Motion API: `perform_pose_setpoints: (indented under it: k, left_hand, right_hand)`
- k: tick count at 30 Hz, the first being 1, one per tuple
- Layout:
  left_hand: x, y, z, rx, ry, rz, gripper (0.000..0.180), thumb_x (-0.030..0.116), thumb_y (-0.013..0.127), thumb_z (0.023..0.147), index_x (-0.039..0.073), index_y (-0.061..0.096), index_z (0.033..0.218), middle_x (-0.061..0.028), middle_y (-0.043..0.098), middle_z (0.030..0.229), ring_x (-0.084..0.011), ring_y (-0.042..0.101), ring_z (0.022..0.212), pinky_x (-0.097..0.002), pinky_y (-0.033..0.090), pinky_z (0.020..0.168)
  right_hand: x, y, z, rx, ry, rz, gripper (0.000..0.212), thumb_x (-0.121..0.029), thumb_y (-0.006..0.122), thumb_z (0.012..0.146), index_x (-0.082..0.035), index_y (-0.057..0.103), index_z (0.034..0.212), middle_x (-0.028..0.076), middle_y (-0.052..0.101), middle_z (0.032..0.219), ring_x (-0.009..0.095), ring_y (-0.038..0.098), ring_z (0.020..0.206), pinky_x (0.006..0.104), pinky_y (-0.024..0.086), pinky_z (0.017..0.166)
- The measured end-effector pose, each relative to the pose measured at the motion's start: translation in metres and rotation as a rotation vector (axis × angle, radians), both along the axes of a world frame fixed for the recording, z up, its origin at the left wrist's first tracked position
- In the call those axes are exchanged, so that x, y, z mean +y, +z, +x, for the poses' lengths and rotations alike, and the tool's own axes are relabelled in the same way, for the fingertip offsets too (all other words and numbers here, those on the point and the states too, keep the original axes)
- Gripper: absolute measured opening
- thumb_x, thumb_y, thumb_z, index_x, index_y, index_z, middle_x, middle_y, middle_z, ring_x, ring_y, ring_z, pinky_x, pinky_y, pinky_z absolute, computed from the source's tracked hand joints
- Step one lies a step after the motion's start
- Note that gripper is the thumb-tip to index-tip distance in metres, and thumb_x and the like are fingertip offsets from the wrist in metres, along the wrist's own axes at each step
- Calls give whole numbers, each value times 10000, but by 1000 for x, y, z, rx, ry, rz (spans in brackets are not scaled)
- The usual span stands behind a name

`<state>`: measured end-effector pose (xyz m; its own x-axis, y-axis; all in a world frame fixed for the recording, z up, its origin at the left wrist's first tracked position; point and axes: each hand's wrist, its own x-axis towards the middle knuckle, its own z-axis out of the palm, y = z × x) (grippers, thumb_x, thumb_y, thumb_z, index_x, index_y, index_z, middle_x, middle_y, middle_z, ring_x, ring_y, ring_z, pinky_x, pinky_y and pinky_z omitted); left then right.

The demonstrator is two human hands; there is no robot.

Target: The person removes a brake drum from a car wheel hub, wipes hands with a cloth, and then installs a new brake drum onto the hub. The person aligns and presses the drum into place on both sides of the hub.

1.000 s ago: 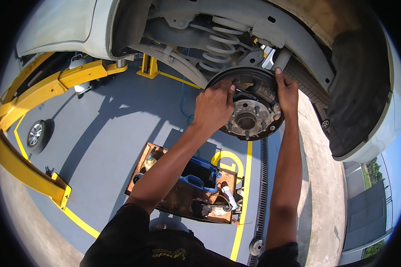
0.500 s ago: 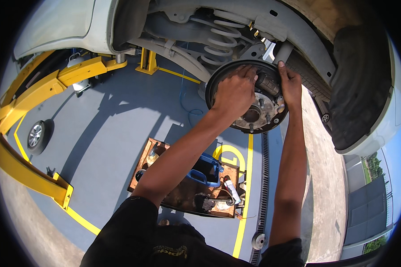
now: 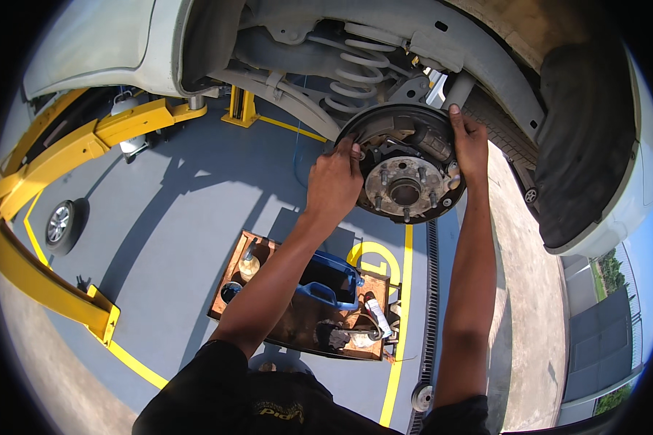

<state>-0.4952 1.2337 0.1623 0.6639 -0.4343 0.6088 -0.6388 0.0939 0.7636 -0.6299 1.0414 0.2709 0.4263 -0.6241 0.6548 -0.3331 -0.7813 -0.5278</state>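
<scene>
In front of me under the raised car is a drum brake assembly without its drum. Its round black backing plate (image 3: 444,206) surrounds a metal wheel hub (image 3: 374,181) with several studs. A curved brake shoe (image 3: 377,128) shows along the upper left inside the plate. At the plate's left edge is my left hand (image 3: 334,181), its fingers closed and thumb pointing up beside the shoe; what they pinch is too small to make out. My right hand (image 3: 473,148) grips the plate's right rim, thumb up on the edge, with some fingers hidden behind it.
Below stands a tool cart (image 3: 283,322) carrying a cut-open blue jug (image 3: 323,290), a spray can (image 3: 377,315) and a bottle (image 3: 249,267). A yellow lift arm (image 3: 94,138) spans the left. A coil spring (image 3: 359,69) hangs above; a wheel (image 3: 59,221) lies on the floor.
My left hand has moved from the top of the brake assembly down and left to its left edge, uncovering the hub and upper shoe. My right hand stays at the right rim.
</scene>
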Motion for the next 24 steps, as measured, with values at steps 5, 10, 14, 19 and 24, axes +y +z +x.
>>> perform_pose_setpoints:
  k: [5,10,14,19,24]
  left_hand:
    - [-16,-12,7,-205,-94,-313,326,231,530,1120,26,704,1305,-261,775,1084,-481,738,1009,-537,598,887]
    - [-13,-12,8,19,-55,-153,324,212,539,1111,20,706,1311,-249,766,1163,-473,731,1064,-504,589,941]
    - [-5,2,5,-18,-122,-164,336,210,540,1112,22,694,1344,-243,759,1211,-462,740,1061,-494,603,950]
    - [-22,2,6,-199,-103,-274,337,204,546,1115,12,690,1351,-245,751,1239,-455,735,1102,-488,597,983]
    - [-36,-22,16,-157,-153,-355,300,147,561,1094,22,697,1331,-218,738,1294,-416,724,1164,-469,597,1004]
  right_hand:
    - [1,0,1,-4,29,40,678,-602,662,1046,39,796,1220,182,809,926,195,744,867,346,569,869]
    - [6,1,2,-12,13,-18,683,-605,648,1055,42,795,1218,175,807,915,188,738,863,344,567,849]
    - [10,2,1,10,-7,23,703,-620,648,1049,46,793,1220,174,806,923,179,733,857,343,566,848]
    - [10,2,1,-3,18,101,721,-632,653,1041,53,790,1219,170,806,928,183,733,853,345,564,846]
    - [8,2,1,-10,-6,36,684,-611,652,1050,39,802,1202,174,804,906,178,730,839,338,562,832]
